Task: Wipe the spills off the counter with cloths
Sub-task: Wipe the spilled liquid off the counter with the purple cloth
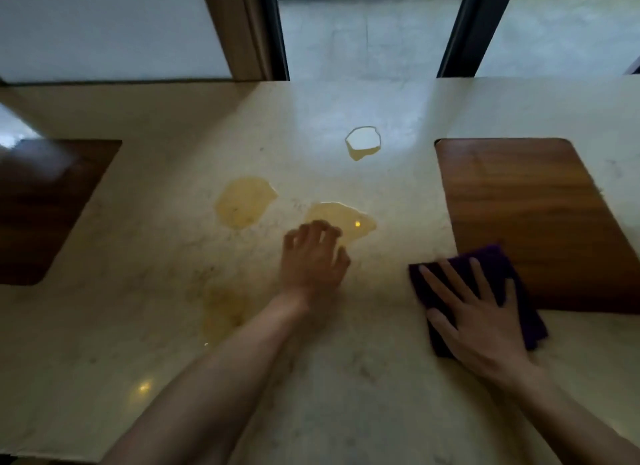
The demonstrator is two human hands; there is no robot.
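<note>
Yellowish spills lie on the pale marble counter (398, 378): one puddle (244, 203) left of centre, one puddle (349, 220) in the middle, a small one (363, 142) farther back, and a faint smear (221, 312) nearer me. My left hand (313, 256) rests on the counter with curled fingers at the near edge of the middle puddle, holding nothing. My right hand (481, 322) lies flat with spread fingers on a folded dark purple cloth (498, 267), which overlaps the near left corner of a wooden board.
A brown wooden board (540, 215) lies on the counter at the right. A darker wooden board (45, 204) lies at the left edge. Behind the counter are dark window frames (464, 31) and a wooden post (239, 31).
</note>
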